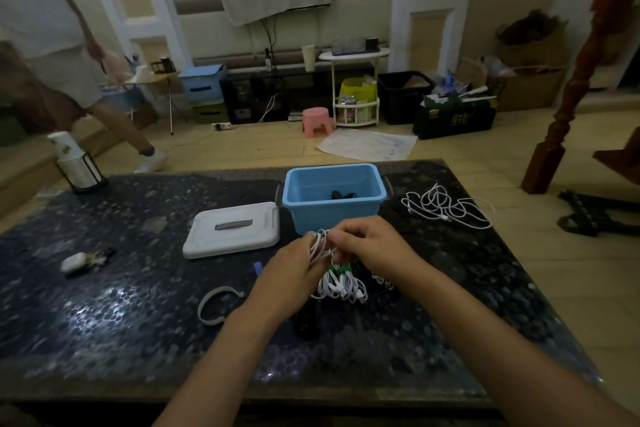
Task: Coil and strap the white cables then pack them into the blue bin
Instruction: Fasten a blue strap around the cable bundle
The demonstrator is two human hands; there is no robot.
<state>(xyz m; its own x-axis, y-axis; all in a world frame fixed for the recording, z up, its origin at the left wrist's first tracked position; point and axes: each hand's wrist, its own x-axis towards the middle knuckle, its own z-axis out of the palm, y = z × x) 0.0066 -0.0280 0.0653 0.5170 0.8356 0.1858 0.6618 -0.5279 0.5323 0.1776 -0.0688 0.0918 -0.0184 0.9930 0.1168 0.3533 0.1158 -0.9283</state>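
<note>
My left hand [294, 267] curls round one side of a bundle of white cable [323, 246], and my right hand [367, 239] pinches the loops from the other side, fingers bent in tight; I hold the bundle just above the table [138, 305], close in front of me. Directly under my hands, towards six o'clock, a second bunch of white cable [341, 288] lies with a green strap [341, 269] across its top; whether that strap is fastened I cannot tell. The blue bin [334, 191] stands at twelve o'clock just past my knuckles, open, with something dark in the bottom. Its grey lid [233, 229] lies flat at ten o'clock, beside the bin. A loose grey strap [218, 308] curls on the table at eight o'clock, and a tangle of white cable [450, 206] still to be coiled sprawls at two o'clock, well apart from my hands. The risk, as I judge it, is in the loops: if I ease either grip to reach for a strap, the coil may spring open and drop onto the bunch below, tangling the two. Someone is also walking past at ten o'clock, beyond the table.
</note>
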